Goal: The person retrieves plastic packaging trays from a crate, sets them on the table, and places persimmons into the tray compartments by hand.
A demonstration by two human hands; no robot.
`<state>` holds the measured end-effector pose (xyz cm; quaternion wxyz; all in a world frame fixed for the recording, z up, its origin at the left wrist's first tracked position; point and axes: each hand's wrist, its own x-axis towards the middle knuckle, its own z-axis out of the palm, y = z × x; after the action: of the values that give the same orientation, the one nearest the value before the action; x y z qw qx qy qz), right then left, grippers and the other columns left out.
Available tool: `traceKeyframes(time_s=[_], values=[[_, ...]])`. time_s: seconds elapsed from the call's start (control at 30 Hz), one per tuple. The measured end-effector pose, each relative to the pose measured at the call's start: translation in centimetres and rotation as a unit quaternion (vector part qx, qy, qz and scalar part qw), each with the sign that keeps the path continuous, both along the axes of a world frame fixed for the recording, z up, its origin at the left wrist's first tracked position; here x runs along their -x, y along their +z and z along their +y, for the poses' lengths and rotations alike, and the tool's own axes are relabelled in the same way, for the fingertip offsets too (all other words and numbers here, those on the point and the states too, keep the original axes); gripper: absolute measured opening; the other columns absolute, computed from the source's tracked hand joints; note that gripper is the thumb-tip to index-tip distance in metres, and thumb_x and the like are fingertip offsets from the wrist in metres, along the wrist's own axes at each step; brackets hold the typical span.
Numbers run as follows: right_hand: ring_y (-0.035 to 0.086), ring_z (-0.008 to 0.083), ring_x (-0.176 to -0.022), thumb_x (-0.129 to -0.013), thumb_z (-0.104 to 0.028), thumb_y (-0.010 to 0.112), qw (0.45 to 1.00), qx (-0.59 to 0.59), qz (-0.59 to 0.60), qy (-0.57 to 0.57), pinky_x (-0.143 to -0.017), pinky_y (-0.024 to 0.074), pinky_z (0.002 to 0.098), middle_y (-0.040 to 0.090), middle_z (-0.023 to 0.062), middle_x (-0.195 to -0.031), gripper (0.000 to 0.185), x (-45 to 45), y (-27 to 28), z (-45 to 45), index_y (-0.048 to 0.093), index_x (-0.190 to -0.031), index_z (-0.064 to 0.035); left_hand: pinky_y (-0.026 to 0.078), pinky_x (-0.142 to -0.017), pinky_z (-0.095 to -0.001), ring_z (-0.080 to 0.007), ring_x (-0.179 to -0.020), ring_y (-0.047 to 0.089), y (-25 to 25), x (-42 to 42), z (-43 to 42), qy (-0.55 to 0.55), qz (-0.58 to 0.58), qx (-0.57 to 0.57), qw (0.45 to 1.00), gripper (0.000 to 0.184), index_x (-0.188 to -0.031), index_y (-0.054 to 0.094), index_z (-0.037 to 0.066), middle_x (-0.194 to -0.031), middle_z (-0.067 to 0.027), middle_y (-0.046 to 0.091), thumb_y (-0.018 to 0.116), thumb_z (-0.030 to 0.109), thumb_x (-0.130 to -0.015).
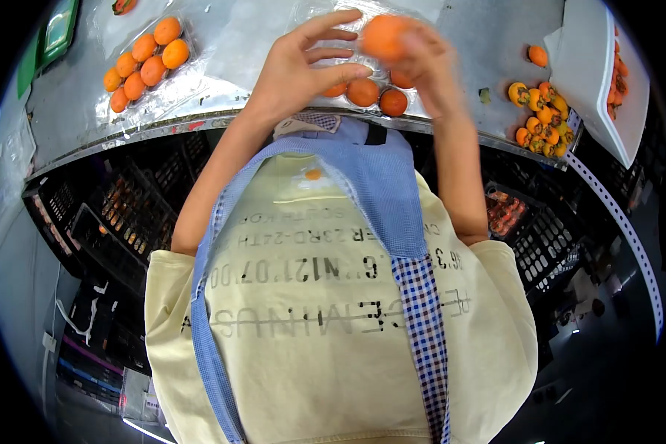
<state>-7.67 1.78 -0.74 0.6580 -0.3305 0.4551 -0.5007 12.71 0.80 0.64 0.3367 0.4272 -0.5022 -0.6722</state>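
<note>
My right hand (431, 70), blurred by motion, grips an orange persimmon (383, 38) above a clear plastic tray. Fingers spread, my left hand (300, 70) is open beside that fruit, with its fingertips pointing toward it. I cannot tell whether they touch it. Under my hands, more persimmons (362, 92) sit along the near side of the clear tray (379, 76); my hands hide part of its inside.
To the left lies another clear tray (189, 46) with several persimmons (153, 70). Loose persimmons with leafy tops (544, 118) are piled at the table's right corner. A tilted white bin (584, 66) holds more. Black crates (111, 214) stand below the metal table (229, 44).
</note>
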Motion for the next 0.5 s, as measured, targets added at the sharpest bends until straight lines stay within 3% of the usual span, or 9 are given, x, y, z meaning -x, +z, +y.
traceKeyframes(time_s=[0.07,0.1,0.2,0.27,0.33,0.4,0.43,0.47,0.5], values=[[0.055,0.0236,-0.104,-0.082,-0.015,0.065,0.969,0.034,-0.212,-0.120,-0.086,0.0488,0.0300,0.057,0.0156,-0.111,0.037,7.1,-0.6,-1.8,0.053,-0.113,0.0004,0.047,-0.091,-0.0313,-0.0190,-0.107,0.055,0.1,0.0,-0.3,0.029,-0.005,0.054,0.998,0.047,-0.123,0.051,0.003,-0.122,-0.0099,0.055,0.068,0.005,-0.079],[0.055,0.0242,-0.101,-0.082,-0.019,0.064,0.939,0.068,-0.297,-0.162,-0.084,0.0494,0.0302,0.057,0.0171,-0.110,0.040,12.0,0.1,-3.1,0.051,-0.114,0.0029,0.047,-0.090,-0.0308,-0.0187,-0.107,0.055,0.1,-0.4,-0.3,0.043,-0.008,0.079,0.996,0.047,-0.124,0.051,0.004,-0.122,-0.0094,0.055,0.067,0.006,-0.080],[0.056,0.0263,-0.091,-0.083,-0.029,0.060,0.883,0.143,-0.377,-0.240,-0.080,0.0514,0.0307,0.055,0.0215,-0.108,0.054,27.8,7.0,-6.6,0.045,-0.117,0.0104,0.048,-0.085,-0.0273,-0.0156,-0.098,0.058,-1.8,-2.0,-0.7,0.015,-0.061,0.048,0.997,0.038,-0.120,0.054,0.004,-0.113,-0.0084,0.060,0.063,0.009,-0.084],[0.057,0.0267,-0.094,-0.085,-0.036,0.056,0.893,0.159,-0.290,-0.305,-0.083,0.0499,0.0339,0.058,0.0190,-0.104,0.060,28.5,9.3,-6.5,0.043,-0.121,0.0106,0.048,-0.083,-0.0262,-0.0146,-0.094,0.059,-2.5,-2.2,-0.3,0.008,-0.079,0.019,0.997,0.034,-0.118,0.055,0.003,-0.109,-0.0079,0.062,0.062,0.011,-0.085],[0.057,0.0256,-0.096,-0.085,-0.037,0.057,0.947,0.157,-0.043,-0.278,-0.087,0.0483,0.0358,0.059,0.0183,-0.105,0.061,28.1,9.4,-7.1,0.045,-0.122,0.0102,0.048,-0.081,-0.0252,-0.0135,-0.090,0.059,-3.1,-2.0,0.0,0.008,-0.083,0.001,0.996,0.031,-0.116,0.057,0.003,-0.104,-0.0075,0.063,0.061,0.012,-0.086],[0.058,0.0228,-0.099,-0.082,-0.039,0.061,0.912,0.163,0.287,-0.242,-0.089,0.0469,0.0342,0.061,0.0161,-0.106,0.059,23.9,6.0,-7.2,0.052,-0.117,0.0070,0.048,-0.081,-0.0253,-0.0132,-0.090,0.060,-3.7,-1.9,0.2,0.010,-0.080,-0.016,0.997,0.029,-0.114,0.058,0.002,-0.103,-0.0080,0.064,0.061,0.013,-0.087],[0.058,0.0202,-0.099,-0.080,-0.037,0.063,0.911,0.117,0.347,-0.191,-0.091,0.0447,0.0340,0.063,0.0118,-0.106,0.050,19.4,4.1,-6.3,0.058,-0.113,0.0012,0.048,-0.081,-0.0253,-0.0131,-0.089,0.060,-3.8,-1.8,0.2,0.011,-0.079,-0.025,0.997,0.029,-0.114,0.058,0.002,-0.102,-0.0083,0.064,0.060,0.013,-0.087],[0.059,0.0177,-0.098,-0.079,-0.020,0.066,0.894,0.035,0.444,-0.052,-0.082,0.0461,0.0296,0.062,0.0086,-0.110,0.040,16.6,2.4,-5.3,0.058,-0.115,-0.0061,0.048,-0.081,-0.0253,-0.0131,-0.089,0.060,-3.9,-1.8,0.3,0.010,-0.079,-0.024,0.997,0.028,-0.113,0.058,0.002,-0.102,-0.0083,0.064,0.060,0.013,-0.087],[0.058,0.0124,-0.082,-0.083,-0.010,0.065,0.897,0.101,0.431,0.003,-0.074,0.0477,0.0259,0.062,0.0058,-0.096,0.032,10.0,0.8,-4.7,0.058,-0.114,-0.0020,0.048,-0.080,-0.0252,-0.0130,-0.089,0.060,-3.9,-1.7,0.3,0.009,-0.079,-0.022,0.997,0.028,-0.113,0.058,0.002,-0.101,-0.0083,0.064,0.060,0.013,-0.087]])
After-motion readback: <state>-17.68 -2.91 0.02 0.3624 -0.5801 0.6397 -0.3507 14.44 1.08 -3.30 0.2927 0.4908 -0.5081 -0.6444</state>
